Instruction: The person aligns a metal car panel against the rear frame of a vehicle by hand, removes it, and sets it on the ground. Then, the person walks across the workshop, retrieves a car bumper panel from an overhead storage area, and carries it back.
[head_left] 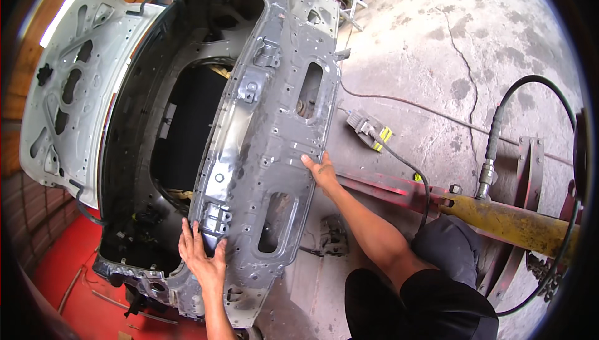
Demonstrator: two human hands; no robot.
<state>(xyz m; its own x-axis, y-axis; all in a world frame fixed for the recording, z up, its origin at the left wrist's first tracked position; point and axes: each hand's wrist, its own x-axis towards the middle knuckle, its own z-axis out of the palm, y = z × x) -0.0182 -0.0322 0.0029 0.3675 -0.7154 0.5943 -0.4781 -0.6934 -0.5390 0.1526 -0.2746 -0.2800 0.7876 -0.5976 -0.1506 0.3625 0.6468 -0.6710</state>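
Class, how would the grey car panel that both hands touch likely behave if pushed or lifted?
The grey panel is probably stiff, given its pressed ridges and recesses. Its smooth, shiny stretches may feel slippery. Being long and broad, it could be awkward to lift.

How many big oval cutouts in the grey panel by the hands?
2: the upper cutout is above the right hand in the picture; the lower cutout sits between the right and left hand. Neither looks covered.

Left hand (204,264): fingers (186,235) spread, thumb (220,250) apart. Right hand (322,172): fingers partly hidden, forearm (359,215) behind wrist.
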